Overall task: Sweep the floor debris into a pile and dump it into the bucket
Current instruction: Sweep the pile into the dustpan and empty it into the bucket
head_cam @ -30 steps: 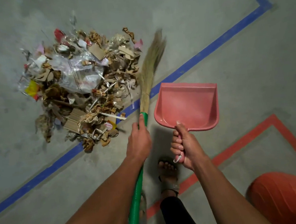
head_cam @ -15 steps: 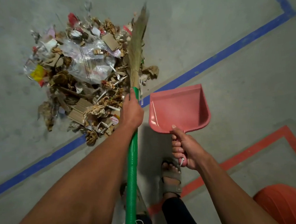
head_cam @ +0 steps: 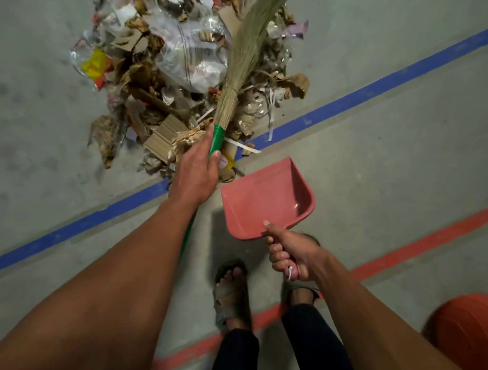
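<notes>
Left hand point(head_cam: 198, 175) was wrapped round the broom point(head_cam: 243, 65) at the top of its green handle, just below the bristle binding — fingers curled under, thumb lying along the handle. Bristles fanned up and to the right over the debris pile point(head_cam: 185, 80), lying across its right half; tips were motion-blurred at the far edge of frame.

Right hand point(head_cam: 293, 257) was clenched round the pink dustpan point(head_cam: 268, 197) handle, thumb pressed on the back rim, a white loop hanging from the handle end below the fist. Pan sat just right of the left hand, mouth facing the pile, its far-left corner close to the nearest scraps. Couldn't tell whether its lip touched the floor.

Pile lay far of both hands, mostly beyond the blue tape line point(head_cam: 377, 91) — cardboard bits, brown crumpled paper, a clear plastic bag, a yellow wrapper at left. A few strips lay over the tape.

Orange bucket point(head_cam: 486, 334) was at the near right corner, only partly in frame, well apart from the pile. Red tape outline point(head_cam: 421, 245) ran between bucket and dustpan. Both sandalled feet stood near, under the dustpan hand.
</notes>
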Available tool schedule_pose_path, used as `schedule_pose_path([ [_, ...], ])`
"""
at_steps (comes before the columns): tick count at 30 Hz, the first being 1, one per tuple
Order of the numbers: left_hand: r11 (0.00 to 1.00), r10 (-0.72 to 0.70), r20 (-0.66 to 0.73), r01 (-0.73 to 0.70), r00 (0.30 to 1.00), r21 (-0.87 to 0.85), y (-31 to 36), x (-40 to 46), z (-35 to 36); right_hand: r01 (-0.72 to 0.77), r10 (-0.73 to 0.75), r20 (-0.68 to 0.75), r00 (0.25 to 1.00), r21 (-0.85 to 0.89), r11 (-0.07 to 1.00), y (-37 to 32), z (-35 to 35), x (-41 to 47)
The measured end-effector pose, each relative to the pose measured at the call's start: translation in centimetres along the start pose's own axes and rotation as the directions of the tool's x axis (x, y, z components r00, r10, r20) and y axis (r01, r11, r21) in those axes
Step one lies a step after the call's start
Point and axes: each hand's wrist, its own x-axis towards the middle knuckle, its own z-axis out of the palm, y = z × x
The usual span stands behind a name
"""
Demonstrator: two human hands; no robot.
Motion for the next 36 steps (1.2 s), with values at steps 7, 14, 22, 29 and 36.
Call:
schedule_pose_path([
  [7, 1.000, -0.009, 0.025, 0.010, 1.000, -0.024, -5.5, -4.4, 0.5, -0.055, 0.056, -0.015, 0.998, 0.071, 0.996, 6.4, 2.7, 5.9],
  [14, 0.999, 0.032, 0.041, -0.030, 0.999, -0.045, -11.9, -3.6, 2.7, -0.026, 0.029, -0.031, 0.999, 0.095, 0.995, 7.2, 4.8, 13.9],
  [22, 0.995, 0.067, 0.020, -0.065, 0.998, -0.075, -14.9, -0.6, 2.7, 0.120, -0.117, -0.088, 0.989, 0.030, 0.992, 0.3, 10.5, 19.5],
  [29, 0.996, 0.085, 0.018, -0.085, 0.996, -0.015, -14.4, 2.5, 0.0, 0.173, -0.172, -0.068, 0.983, 0.006, 0.985, -5.0, 12.3, 19.8],
  [36, 0.992, 0.107, 0.080, -0.112, 0.991, 0.058, -18.3, 5.5, 3.5, 0.248, -0.253, -0.050, 0.966, -0.090, 0.965, -7.9, 9.8, 22.3],
])
